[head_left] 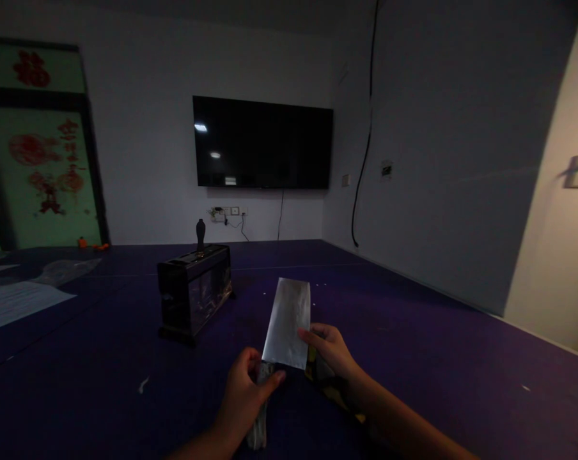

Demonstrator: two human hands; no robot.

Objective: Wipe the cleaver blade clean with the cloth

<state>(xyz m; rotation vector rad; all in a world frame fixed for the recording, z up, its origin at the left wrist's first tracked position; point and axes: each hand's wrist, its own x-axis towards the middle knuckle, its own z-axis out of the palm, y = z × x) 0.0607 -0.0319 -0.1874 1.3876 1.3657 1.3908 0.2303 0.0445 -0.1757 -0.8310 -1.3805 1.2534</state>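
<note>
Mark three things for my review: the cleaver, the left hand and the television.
Cleaver (285, 322): head view, flat of the blade.
Left hand (243, 391): head view, back of it.
Television (265, 145): head view, mid-screen.

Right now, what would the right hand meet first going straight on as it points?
The cleaver blade, which the right hand appears to touch; beyond it, perhaps the black case, though depth is unclear.

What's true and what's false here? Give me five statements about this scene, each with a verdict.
1. The right hand touches the blade of the cleaver. True.
2. The left hand is empty. False: the left hand grips the cleaver's handle.
3. The television hangs on the wall. True.
4. The television shows a bright picture. False: its screen is dark, with light reflections.
5. The black stand is right of the cleaver. False: the black stand is left of it.
</note>
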